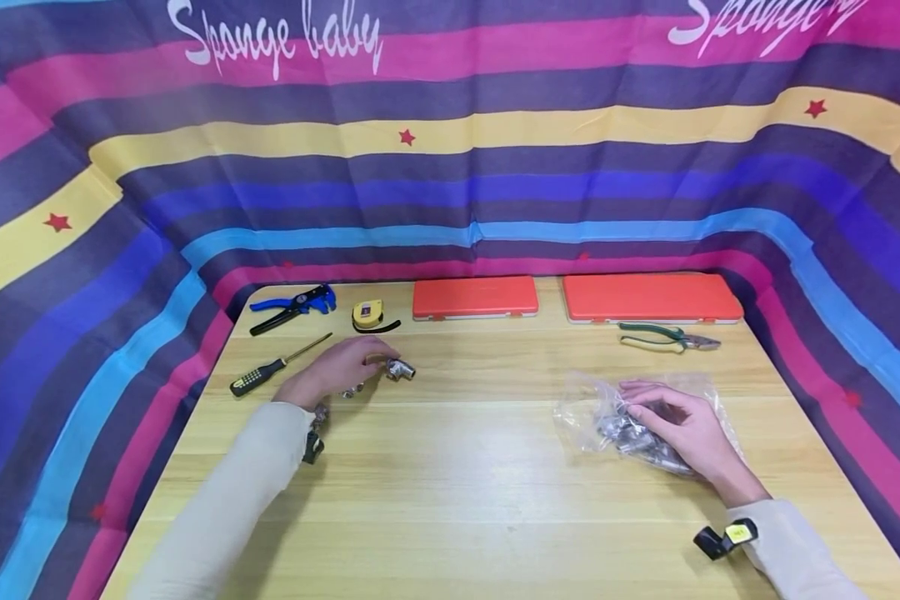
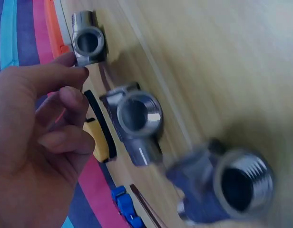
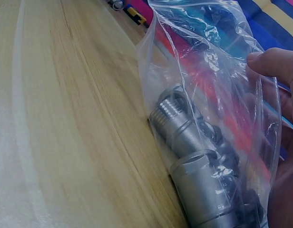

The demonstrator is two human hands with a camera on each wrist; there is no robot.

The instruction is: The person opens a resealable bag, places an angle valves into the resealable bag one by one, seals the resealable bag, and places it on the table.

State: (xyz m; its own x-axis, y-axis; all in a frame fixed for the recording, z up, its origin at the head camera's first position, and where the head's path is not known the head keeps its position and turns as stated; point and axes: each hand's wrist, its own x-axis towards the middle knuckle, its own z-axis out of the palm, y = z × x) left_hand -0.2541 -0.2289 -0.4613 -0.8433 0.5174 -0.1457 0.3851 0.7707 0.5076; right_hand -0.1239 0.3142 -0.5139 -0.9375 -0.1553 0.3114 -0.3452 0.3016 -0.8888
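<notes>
My left hand (image 1: 348, 364) is at the far left, thumb and forefinger tips pinching the end of a metal pipe elbow (image 1: 400, 369). Two more elbows stand in a row with it; in the left wrist view the middle elbow (image 2: 139, 118) and the near elbow (image 2: 227, 185) show their round openings, one threaded inside. At the right, my right hand (image 1: 678, 421) holds a clear plastic bag (image 1: 581, 408) by its side, thumb on the near face and fingers behind. Several metal fittings (image 3: 199, 175) lie inside the bag, some with threaded ends.
A screwdriver (image 1: 258, 377), blue-handled wire strippers (image 1: 292, 308) and a yellow tape measure (image 1: 367, 314) lie around the left hand. Along the back edge are a small red case (image 1: 475, 297) and a larger red case (image 1: 648, 297), with green-handled pliers (image 1: 667, 337) in front.
</notes>
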